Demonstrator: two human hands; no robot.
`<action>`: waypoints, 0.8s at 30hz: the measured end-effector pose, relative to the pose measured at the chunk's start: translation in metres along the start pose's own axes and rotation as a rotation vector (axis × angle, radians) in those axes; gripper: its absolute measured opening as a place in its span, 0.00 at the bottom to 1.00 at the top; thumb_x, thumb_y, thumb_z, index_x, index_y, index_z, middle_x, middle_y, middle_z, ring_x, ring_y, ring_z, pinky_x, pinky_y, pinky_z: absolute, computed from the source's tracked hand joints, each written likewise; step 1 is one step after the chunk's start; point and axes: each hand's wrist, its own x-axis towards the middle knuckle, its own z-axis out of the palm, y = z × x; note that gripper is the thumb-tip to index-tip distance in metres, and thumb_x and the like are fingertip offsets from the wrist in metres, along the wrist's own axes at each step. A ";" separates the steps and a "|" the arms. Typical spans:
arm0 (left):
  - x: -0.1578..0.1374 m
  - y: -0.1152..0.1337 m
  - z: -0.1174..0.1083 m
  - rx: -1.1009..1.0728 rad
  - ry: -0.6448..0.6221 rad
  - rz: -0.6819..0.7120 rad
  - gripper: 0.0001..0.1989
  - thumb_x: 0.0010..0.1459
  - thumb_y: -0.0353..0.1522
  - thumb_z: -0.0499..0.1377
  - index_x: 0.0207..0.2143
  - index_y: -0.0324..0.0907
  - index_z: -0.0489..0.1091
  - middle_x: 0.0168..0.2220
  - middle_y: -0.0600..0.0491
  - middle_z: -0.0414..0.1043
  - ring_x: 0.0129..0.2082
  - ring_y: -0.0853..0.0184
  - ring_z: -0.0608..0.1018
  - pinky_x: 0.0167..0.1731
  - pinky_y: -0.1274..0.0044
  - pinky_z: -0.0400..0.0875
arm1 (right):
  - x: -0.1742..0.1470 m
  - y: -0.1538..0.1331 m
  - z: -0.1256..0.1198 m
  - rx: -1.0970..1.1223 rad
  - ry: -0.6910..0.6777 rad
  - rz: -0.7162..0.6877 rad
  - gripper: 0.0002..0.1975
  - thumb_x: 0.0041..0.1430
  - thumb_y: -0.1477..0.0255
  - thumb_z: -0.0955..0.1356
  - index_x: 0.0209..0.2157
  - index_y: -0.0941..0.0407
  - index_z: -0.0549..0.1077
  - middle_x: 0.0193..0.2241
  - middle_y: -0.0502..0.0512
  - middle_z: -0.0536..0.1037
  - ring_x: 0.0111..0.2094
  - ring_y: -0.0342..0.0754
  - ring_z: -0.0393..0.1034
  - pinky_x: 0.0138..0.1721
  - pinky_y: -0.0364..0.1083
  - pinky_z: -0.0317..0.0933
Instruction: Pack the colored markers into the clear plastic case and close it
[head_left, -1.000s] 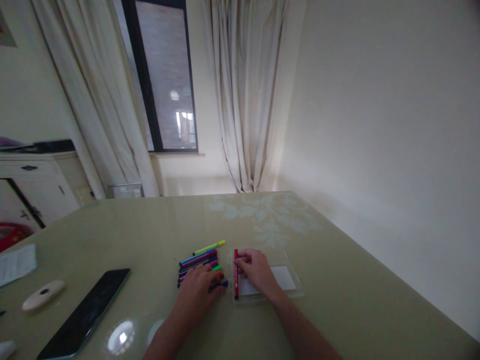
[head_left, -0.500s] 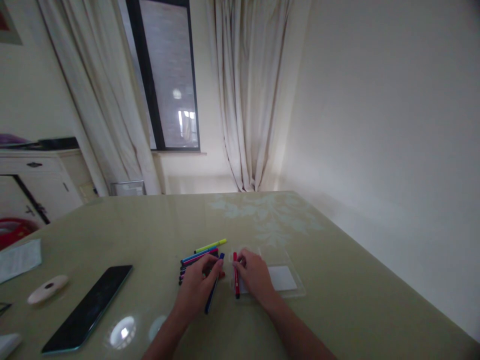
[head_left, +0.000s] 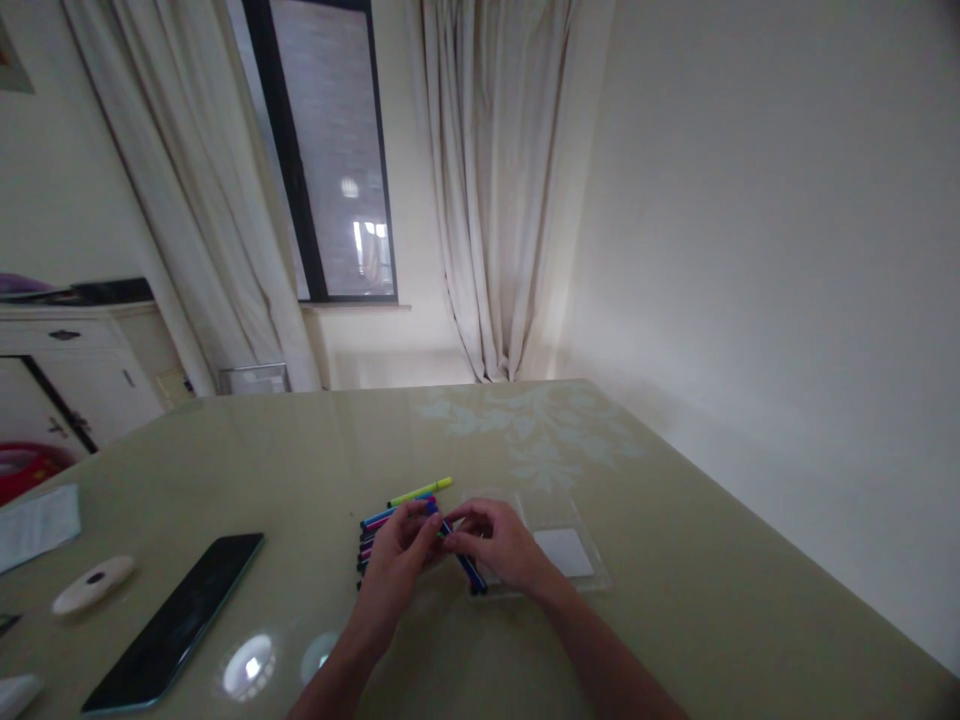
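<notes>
A dark blue marker (head_left: 466, 562) slants between my hands, its black end toward me over the near left edge of a clear plastic case (head_left: 592, 545). My left hand (head_left: 396, 560) pinches its upper part with thumb and fingers. From the other side, the thumb and fingertips of my right hand (head_left: 496, 540) close on the same marker. Under my left hand lie several markers in a row, partly covered; a light blue one (head_left: 376, 519) shows at the back. Beyond them rests a yellow marker (head_left: 420, 492). The red marker is mostly hidden by my right hand and the blue one.
A white card (head_left: 564, 552) is in the case. To the left on the glossy table (head_left: 300, 450) lie a dark phone (head_left: 176, 620), a pale oval object (head_left: 94, 585) and a sheet of paper (head_left: 39, 525). A wall (head_left: 750, 350) borders the table's right side.
My left hand has shifted the blue marker right, and its black end now points toward the case. My right hand has left the red marker and moved left to the blue one.
</notes>
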 end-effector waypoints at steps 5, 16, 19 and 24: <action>-0.004 -0.011 -0.001 0.487 -0.104 0.232 0.19 0.63 0.48 0.59 0.46 0.44 0.73 0.44 0.47 0.80 0.42 0.59 0.82 0.43 0.68 0.78 | 0.006 0.010 -0.018 0.037 0.143 0.057 0.18 0.55 0.59 0.73 0.41 0.58 0.79 0.32 0.56 0.84 0.35 0.51 0.78 0.38 0.46 0.68; -0.021 -0.011 0.010 1.022 -0.418 0.464 0.13 0.64 0.34 0.61 0.51 0.49 0.76 0.55 0.48 0.75 0.54 0.57 0.76 0.56 0.66 0.70 | 0.006 0.024 -0.030 -0.056 0.200 0.301 0.10 0.54 0.70 0.70 0.39 0.59 0.77 0.26 0.53 0.82 0.25 0.47 0.77 0.23 0.41 0.65; -0.020 -0.011 0.009 1.034 -0.401 0.438 0.14 0.63 0.34 0.62 0.51 0.48 0.74 0.53 0.48 0.76 0.53 0.56 0.76 0.55 0.66 0.70 | 0.005 0.028 -0.026 -0.076 0.209 0.330 0.09 0.53 0.73 0.70 0.38 0.57 0.76 0.24 0.51 0.81 0.23 0.47 0.76 0.22 0.41 0.66; -0.019 -0.016 0.008 1.068 -0.382 0.444 0.17 0.61 0.34 0.62 0.53 0.49 0.72 0.53 0.48 0.76 0.54 0.55 0.75 0.56 0.64 0.69 | 0.006 0.033 -0.023 -0.172 0.240 0.338 0.14 0.49 0.73 0.73 0.40 0.56 0.74 0.23 0.49 0.80 0.22 0.48 0.76 0.21 0.42 0.65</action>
